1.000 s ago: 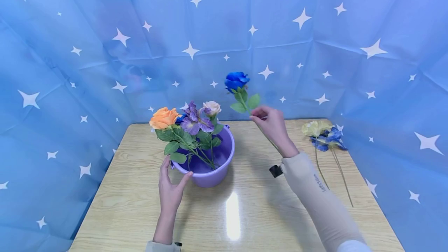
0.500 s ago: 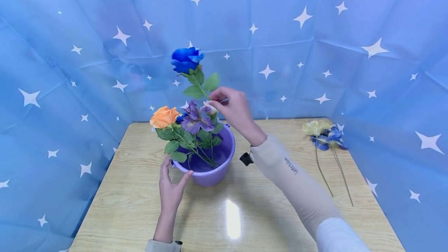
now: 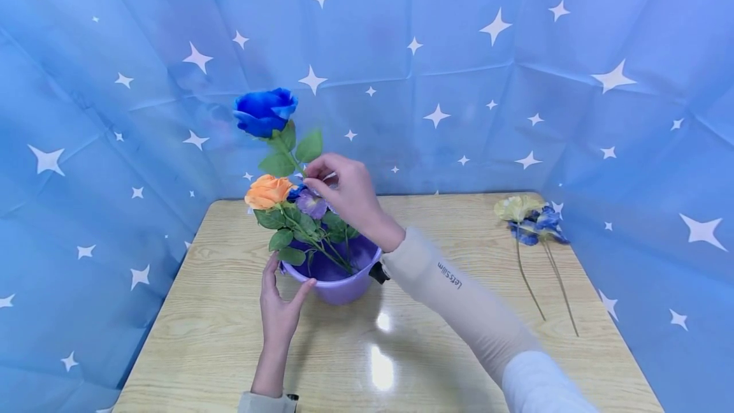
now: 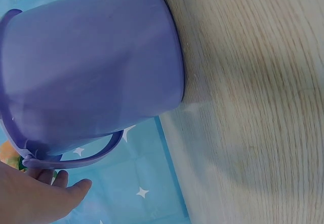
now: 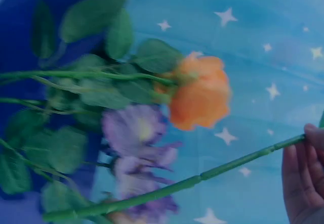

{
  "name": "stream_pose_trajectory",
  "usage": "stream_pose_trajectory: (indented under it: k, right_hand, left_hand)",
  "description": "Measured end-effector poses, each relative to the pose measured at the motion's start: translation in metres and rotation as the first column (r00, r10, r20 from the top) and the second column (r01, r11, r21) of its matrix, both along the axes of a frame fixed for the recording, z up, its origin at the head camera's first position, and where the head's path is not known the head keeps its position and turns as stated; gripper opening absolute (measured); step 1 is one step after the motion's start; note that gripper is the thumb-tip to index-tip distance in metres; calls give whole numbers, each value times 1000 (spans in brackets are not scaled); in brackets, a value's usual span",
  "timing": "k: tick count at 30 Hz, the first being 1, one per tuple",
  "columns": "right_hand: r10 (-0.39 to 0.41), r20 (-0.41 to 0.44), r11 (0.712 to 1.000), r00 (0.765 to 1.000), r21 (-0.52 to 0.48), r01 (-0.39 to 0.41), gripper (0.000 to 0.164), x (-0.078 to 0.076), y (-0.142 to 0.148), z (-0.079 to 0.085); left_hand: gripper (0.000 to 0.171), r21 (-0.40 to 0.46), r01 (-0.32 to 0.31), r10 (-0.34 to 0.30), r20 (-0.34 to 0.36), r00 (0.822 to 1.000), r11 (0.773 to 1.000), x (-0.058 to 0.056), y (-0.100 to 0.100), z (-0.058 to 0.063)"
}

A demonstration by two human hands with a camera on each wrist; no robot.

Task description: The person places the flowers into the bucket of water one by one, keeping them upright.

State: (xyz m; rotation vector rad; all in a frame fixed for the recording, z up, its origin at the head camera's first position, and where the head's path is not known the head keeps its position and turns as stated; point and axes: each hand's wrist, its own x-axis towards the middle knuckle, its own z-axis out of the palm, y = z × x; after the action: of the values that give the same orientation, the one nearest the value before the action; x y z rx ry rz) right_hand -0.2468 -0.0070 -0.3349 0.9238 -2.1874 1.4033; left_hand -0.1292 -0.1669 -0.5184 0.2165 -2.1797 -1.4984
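My right hand (image 3: 346, 196) pinches the stem of a blue rose (image 3: 265, 112) above the purple bucket (image 3: 341, 293). In the right wrist view, its green stem (image 5: 197, 180) slants away from the fingers, its lower end above the bucket's opening. My left hand (image 3: 279, 314) holds the bucket's rim at the near left, thumb at the front; the left wrist view has its fingers beside the bucket's handle (image 4: 96, 158). Inside the bucket stand an orange rose (image 3: 268, 192) and a purple flower (image 3: 312, 202). My right hand hides the pale rose seen earlier; a little blue petal shows behind.
At the table's far right lie a pale yellow flower (image 3: 516, 209) and a blue flower (image 3: 539, 225), their long stems pointing toward me. A blue star-patterned cloth (image 3: 436, 30) surrounds the wooden table (image 3: 201, 311) at the back and sides.
My right hand has carried the blue rose leftward from beside the bucket to over it, the bloom rising, then dipping slightly. The left hand and bucket have stayed put.
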Motion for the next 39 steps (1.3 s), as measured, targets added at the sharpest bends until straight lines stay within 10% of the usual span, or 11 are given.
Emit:
stream_pose_trajectory:
  k: [21, 31, 39]
  right_hand:
    - [-101, 230, 960, 968, 279, 34, 7, -9, 1, -110]
    - [-172, 270, 880, 947, 475, 24, 8, -15, -4, -118]
    - [-141, 271, 920, 952, 392, 25, 9, -9, 9, -111]
  left_hand:
    - [84, -1, 0, 0, -4, 1000, 1000, 0, 0, 2]
    - [84, 23, 7, -7, -19, 1000, 1000, 1, 1, 5]
    - [84, 18, 8, -8, -11, 1000, 1000, 1, 2, 5]
